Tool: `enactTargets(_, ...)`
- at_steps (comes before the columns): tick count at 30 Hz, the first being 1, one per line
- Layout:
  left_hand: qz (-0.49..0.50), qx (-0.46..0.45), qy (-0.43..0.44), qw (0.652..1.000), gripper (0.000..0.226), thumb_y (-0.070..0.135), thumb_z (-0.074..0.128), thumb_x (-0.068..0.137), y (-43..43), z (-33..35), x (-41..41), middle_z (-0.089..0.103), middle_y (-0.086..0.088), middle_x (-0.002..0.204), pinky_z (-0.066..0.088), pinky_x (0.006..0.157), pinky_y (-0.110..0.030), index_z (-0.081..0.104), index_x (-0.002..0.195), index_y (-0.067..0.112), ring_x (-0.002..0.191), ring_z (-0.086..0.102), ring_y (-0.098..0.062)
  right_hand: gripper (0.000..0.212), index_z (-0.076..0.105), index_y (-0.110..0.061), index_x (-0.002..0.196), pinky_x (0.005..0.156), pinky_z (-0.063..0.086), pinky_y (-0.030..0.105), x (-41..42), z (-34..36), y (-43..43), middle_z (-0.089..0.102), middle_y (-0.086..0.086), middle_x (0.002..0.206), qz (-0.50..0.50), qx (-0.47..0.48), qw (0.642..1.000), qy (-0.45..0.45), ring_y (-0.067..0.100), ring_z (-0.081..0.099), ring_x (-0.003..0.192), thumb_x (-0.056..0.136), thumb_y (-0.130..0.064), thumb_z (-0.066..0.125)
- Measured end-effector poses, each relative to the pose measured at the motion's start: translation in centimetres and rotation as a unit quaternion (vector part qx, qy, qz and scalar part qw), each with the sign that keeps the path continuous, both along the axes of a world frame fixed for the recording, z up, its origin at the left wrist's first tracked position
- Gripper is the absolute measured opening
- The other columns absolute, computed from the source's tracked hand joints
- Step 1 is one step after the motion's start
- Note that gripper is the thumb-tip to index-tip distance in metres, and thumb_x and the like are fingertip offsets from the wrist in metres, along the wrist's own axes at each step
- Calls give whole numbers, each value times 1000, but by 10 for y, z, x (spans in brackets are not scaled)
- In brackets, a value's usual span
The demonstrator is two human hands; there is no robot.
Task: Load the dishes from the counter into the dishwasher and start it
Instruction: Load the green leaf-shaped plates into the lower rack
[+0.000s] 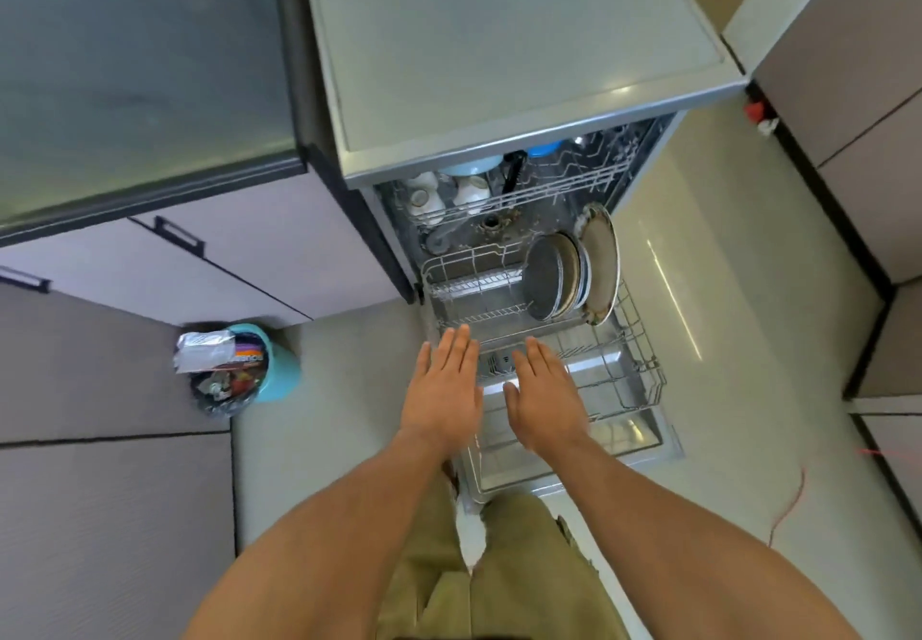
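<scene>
The dishwasher (pixel 524 65) stands open with its door (pixel 643 440) folded down toward me. Its lower rack (pixel 633 365) is pulled out and holds several plates (pixel 574 275) standing on edge at the right. The upper rack (pixel 559 185) carries white cups (pixel 449 190) and blue bowls (pixel 471 168). My left hand (pixel 444 390) and my right hand (pixel 546 400) hover side by side over the near part of the lower rack, palms down, fingers straight, holding nothing.
A dark counter (pixel 139 75) and cabinets (pixel 224 260) lie to the left. A full teal bin (pixel 239 365) stands on the pale floor at the left. More cabinets (pixel 858 140) line the right side, and a red cable (pixel 793 500) trails on the floor.
</scene>
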State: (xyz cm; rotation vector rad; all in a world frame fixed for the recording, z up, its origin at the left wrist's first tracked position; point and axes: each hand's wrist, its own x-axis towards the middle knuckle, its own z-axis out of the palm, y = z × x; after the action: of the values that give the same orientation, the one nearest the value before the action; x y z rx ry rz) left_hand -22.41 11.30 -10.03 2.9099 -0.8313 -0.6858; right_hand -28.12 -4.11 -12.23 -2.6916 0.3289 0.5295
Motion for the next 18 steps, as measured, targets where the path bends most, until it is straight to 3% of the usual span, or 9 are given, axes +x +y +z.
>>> enactTargets(10, 131, -18, -52, 990, 68, 37, 31, 105, 176, 38, 23, -11, -5, 168, -5, 125, -46, 2, 161, 12, 154, -13, -21, 59, 20, -11, 158, 126, 6, 39, 53, 47, 136, 9, 9, 168, 88, -13, 992, -86, 23, 3, 155, 107, -37, 31)
enactTargets(16, 216, -16, -106, 970, 67, 35, 34, 105, 336, 62, 72, -5, -7, 169, -5, 125, -47, 8, 161, 10, 155, -8, -24, 56, 48, -1, 144, 120, 27, 47, 123, 55, 284, 39, 21, 155, 148, 1, 978, -146, 36, 36, 145, 98, -33, 44)
enactTargets(18, 259, -4, -124, 958, 65, 35, 33, 105, 391, 75, 84, -2, -8, 169, -2, 125, -48, 12, 160, 8, 155, -5, -25, 55, 52, 1, 141, 118, 28, 48, 148, 62, 336, 42, 24, 152, 182, 14, 970, -159, 38, 40, 142, 95, -30, 51)
